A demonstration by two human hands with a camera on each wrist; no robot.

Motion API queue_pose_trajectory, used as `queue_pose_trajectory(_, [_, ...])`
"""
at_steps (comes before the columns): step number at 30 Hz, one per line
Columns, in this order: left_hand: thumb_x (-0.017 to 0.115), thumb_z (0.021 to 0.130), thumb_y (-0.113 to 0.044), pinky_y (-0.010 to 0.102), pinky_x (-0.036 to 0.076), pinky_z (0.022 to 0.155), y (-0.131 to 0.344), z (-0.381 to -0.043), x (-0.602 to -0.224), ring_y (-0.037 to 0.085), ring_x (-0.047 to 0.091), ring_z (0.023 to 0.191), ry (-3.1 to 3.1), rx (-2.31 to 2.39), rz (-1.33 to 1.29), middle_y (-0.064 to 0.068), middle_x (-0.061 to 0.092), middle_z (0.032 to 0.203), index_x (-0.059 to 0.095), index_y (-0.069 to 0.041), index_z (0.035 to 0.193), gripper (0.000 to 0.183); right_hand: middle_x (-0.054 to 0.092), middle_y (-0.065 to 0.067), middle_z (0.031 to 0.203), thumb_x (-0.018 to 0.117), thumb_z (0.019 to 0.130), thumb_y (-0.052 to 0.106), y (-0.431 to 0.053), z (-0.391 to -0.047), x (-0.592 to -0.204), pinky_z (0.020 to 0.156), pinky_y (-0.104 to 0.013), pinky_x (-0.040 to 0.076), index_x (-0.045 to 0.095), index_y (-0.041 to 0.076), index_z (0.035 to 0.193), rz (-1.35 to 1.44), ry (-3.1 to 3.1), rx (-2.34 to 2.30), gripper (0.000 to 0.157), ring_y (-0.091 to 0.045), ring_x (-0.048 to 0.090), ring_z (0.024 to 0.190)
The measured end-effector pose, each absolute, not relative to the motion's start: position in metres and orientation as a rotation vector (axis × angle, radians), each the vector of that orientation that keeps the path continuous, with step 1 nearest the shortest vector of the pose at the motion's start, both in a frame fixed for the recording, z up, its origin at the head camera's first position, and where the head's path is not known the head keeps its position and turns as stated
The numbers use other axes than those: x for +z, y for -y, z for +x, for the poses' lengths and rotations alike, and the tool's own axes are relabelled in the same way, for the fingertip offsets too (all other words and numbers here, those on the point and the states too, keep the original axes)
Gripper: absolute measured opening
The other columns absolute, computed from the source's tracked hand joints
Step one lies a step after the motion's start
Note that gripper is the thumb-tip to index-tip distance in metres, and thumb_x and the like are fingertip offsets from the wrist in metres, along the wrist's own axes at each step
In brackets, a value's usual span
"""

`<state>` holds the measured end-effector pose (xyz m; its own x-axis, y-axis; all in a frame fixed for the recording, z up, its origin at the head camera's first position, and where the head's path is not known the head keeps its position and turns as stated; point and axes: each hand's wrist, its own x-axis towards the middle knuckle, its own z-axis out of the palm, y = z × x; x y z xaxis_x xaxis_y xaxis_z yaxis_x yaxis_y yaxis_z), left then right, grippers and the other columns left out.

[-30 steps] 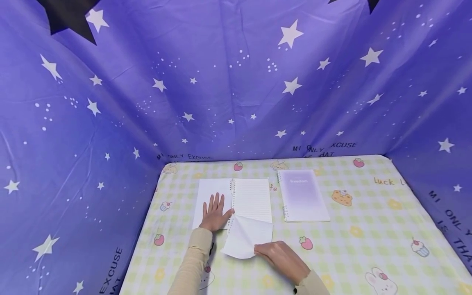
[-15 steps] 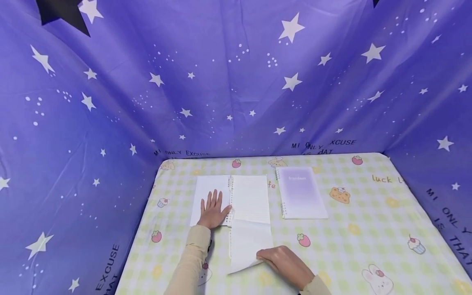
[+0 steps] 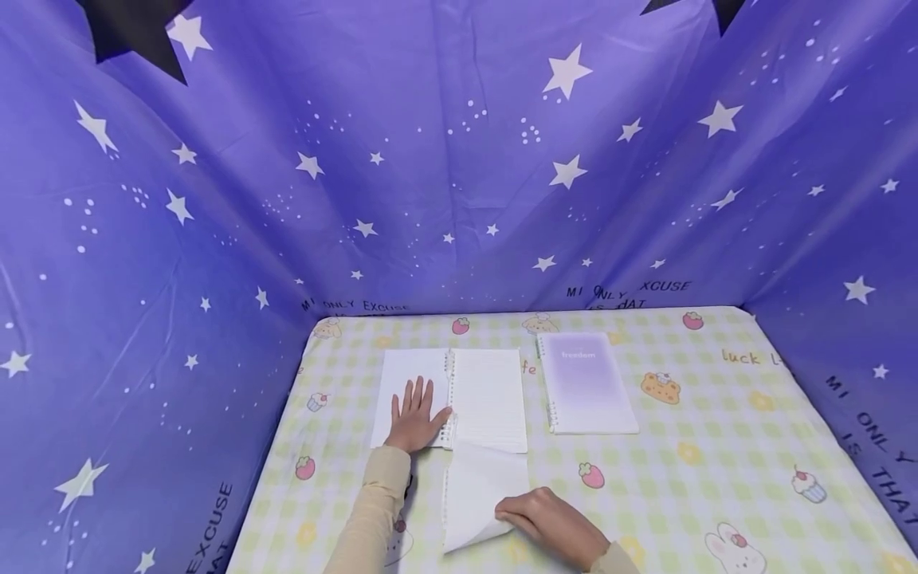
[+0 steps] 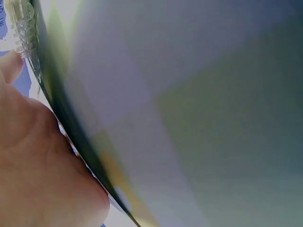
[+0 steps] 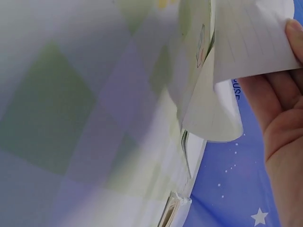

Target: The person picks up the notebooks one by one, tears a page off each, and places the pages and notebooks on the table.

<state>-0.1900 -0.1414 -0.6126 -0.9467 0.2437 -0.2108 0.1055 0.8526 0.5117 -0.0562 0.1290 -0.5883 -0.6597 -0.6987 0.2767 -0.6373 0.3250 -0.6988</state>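
An open ring-bound notebook [image 3: 489, 399] lies on the table, its lined page on the right side. Spread over its left side, my left hand [image 3: 416, 418] rests with straight fingers, the thumb reaching the rings [image 3: 448, 434]. My right hand [image 3: 548, 518] pinches the lower right corner of a loose sheet [image 3: 480, 490] with a row of holes along its left edge. That sheet lies just below the notebook, its bottom curling up. In the right wrist view, thumb and fingers hold the lined sheet [image 5: 255, 40]. The left wrist view shows the heel of the left hand [image 4: 42, 165] by the notebook's edge.
A second notebook with a purple cover [image 3: 588, 391] lies shut to the right. The table wears a green checked cloth [image 3: 717, 494] with cartoon prints. A purple star-patterned curtain [image 3: 459, 159] surrounds the table's back and sides.
The sheet has come away from the notebook page and slid down toward the person, pulled by my right hand. My left hand has stayed on the notebook's left side.
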Motion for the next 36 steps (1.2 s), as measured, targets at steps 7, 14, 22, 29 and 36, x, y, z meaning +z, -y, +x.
queue_pose_trajectory(7, [0.038, 0.101, -0.056, 0.057, -0.008, 0.122, 0.143, -0.188, -0.622, 0.033, -0.004, 0.154, -2.810, 0.692, 0.232, 0.014, 0.005, 0.167, 0.016, -0.009, 0.159, 0.078, 0.072, 0.014, 0.084, 0.055, 0.102, 0.017, -0.127, -0.053, -0.582, 0.069, -0.003, 0.048, 0.071, 0.018, 0.089, -1.296, -2.490, -1.219, 0.020, 0.015, 0.058, 0.074])
queue_pose_trajectory(14, [0.045, 0.100, -0.052, 0.058, 0.000, 0.123, 0.143, -0.186, -0.617, 0.036, 0.005, 0.153, -2.871, 0.694, 0.205, 0.016, 0.014, 0.166, 0.023, -0.007, 0.158, 0.077, 0.074, 0.014, 0.088, 0.053, 0.103, 0.020, -0.129, -0.055, -0.572, 0.068, -0.004, 0.049, 0.074, 0.019, 0.093, -1.268, -2.443, -1.204, 0.023, 0.016, 0.059, 0.076])
queue_pose_trajectory(22, [0.047, 0.101, -0.045, 0.061, 0.004, 0.122, 0.137, -0.180, -0.604, 0.040, 0.011, 0.152, -2.881, 0.727, 0.230, 0.022, 0.019, 0.163, 0.029, -0.001, 0.155, 0.071, 0.074, 0.013, 0.091, 0.052, 0.103, 0.020, -0.132, -0.052, -0.560, 0.068, -0.005, 0.050, 0.075, 0.018, 0.096, -1.235, -2.424, -1.218, 0.024, 0.016, 0.061, 0.078])
queue_pose_trajectory(29, [0.048, 0.100, -0.047, 0.060, 0.003, 0.122, 0.134, -0.182, -0.607, 0.040, 0.010, 0.152, -2.906, 0.734, 0.227, 0.021, 0.018, 0.163, 0.028, -0.002, 0.155, 0.073, 0.075, 0.011, 0.094, 0.055, 0.102, 0.023, -0.134, -0.053, -0.550, 0.073, -0.007, 0.052, 0.077, 0.016, 0.099, -1.180, -2.542, -1.232, 0.023, 0.009, 0.066, 0.086])
queue_pose_trajectory(36, [0.046, 0.101, -0.045, 0.061, 0.000, 0.122, 0.132, -0.185, -0.610, 0.041, 0.007, 0.152, -2.889, 0.778, 0.241, 0.023, 0.016, 0.163, 0.028, -0.001, 0.155, 0.072, 0.076, 0.008, 0.096, 0.056, 0.102, 0.023, -0.136, -0.059, -0.540, 0.078, -0.010, 0.054, 0.077, 0.016, 0.102, -1.138, -2.633, -1.236, 0.022, -0.001, 0.070, 0.090])
